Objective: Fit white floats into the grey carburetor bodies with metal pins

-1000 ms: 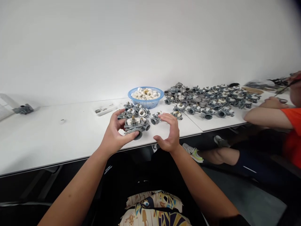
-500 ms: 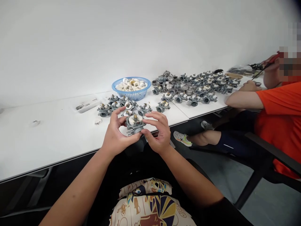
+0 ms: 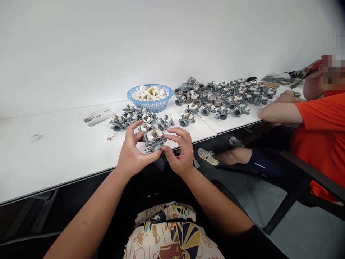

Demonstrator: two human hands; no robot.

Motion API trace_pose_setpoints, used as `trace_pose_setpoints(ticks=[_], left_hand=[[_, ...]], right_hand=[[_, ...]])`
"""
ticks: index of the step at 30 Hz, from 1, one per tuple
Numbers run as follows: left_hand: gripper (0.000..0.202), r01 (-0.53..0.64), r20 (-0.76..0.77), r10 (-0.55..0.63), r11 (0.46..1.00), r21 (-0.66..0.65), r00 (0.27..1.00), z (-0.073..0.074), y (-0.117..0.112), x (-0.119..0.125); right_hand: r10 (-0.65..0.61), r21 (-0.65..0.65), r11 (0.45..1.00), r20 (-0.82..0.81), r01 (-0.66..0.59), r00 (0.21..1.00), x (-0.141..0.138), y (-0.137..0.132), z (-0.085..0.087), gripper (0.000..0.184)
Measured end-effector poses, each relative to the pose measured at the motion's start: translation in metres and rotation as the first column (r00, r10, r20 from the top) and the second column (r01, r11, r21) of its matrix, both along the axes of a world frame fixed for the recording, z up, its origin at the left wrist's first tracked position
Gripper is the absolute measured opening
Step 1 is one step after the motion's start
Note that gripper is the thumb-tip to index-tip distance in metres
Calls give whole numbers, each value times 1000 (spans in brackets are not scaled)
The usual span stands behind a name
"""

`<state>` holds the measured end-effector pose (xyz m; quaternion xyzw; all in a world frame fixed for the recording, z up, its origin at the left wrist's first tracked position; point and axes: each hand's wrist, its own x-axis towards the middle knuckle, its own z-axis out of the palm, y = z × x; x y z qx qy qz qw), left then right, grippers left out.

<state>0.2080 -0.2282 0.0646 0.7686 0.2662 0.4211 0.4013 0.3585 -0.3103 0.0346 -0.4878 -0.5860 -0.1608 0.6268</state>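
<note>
Between my two hands a grey metal carburetor (image 3: 154,140) is held at the table's front edge, its white float and brass post facing up. My left hand (image 3: 132,151) is closed around its left side, thumb along the bottom front. On the right side, my right hand (image 3: 180,151) grips it with thumb and fingertips. Just behind it several similar carburetors (image 3: 132,117) with white floats stand on the white table (image 3: 67,154). A loose white float (image 3: 110,137) lies to the left of that group.
A blue basket (image 3: 150,105) full of white floats stands by the wall. Many more carburetors (image 3: 222,112) cover the table at right. A clear tray (image 3: 98,117) holds small metal pins, and a small part (image 3: 37,136) lies far left. A co-worker in an orange shirt (image 3: 320,111) sits at right.
My hands keep the same hold on the carburetor, which stays nearly level and in place. The camera view has shifted slightly.
</note>
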Motion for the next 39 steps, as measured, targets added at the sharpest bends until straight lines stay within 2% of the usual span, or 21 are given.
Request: trace_pose_setpoints(ticks=[3, 5, 7, 9, 11, 13, 16, 20, 25, 32, 35, 39], left_hand=[[90, 10, 15, -10, 1000, -9, 1000, -2, 1, -1], [92, 41, 20, -41, 999, -23, 999, -1, 1, -3], [96, 94, 26, -93, 995, -42, 995, 2, 1, -6], [100, 143, 40, -142, 988, -49, 989, 6, 1, -7], [102, 184, 48, -182, 982, -49, 982, 11, 0, -7], [104, 226, 52, -223, 972, -66, 973, 16, -1, -3], [109, 315, 40, -312, 938, -142, 949, 21, -1, 5], [122, 381, -22, -395, 899, -217, 918, 21, 1, 15], [127, 434, -60, -462, 864, -256, 885, 13, 0, 25], [125, 506, 52, -517, 807, -305, 855, -3, -4, 42], [124, 555, 166, -532, 762, -334, 831, -8, -2, 51], [123, 590, 281, -519, 714, -376, 807, -13, 0, 64]], right_hand=[[50, -72, 996, -68, -55, 996, 1, -2, -1, 36], [160, -153, 971, -163, -185, 974, 4, -5, -1, 52], [335, -227, 890, -266, -396, 904, 10, -9, 2, 69], [492, -295, 754, -338, -587, 802, 17, -14, 8, 82], [558, -350, 647, -389, -678, 733, 24, -18, 16, 89], [551, -384, 609, -424, -694, 719, 31, -21, 25, 90], [533, -418, 603, -422, -680, 733, 42, -24, 36, 92], [512, -536, 559, -377, -632, 772, 56, -30, 47, 94], [485, -662, 498, -323, -560, 813, 69, -40, 49, 98], [480, -680, 535, -245, -502, 843, 78, -52, 44, 97], [463, -649, 574, -246, -500, 851, 78, -53, 41, 101], [472, -580, 612, -276, -537, 837, 82, -50, 33, 96]])
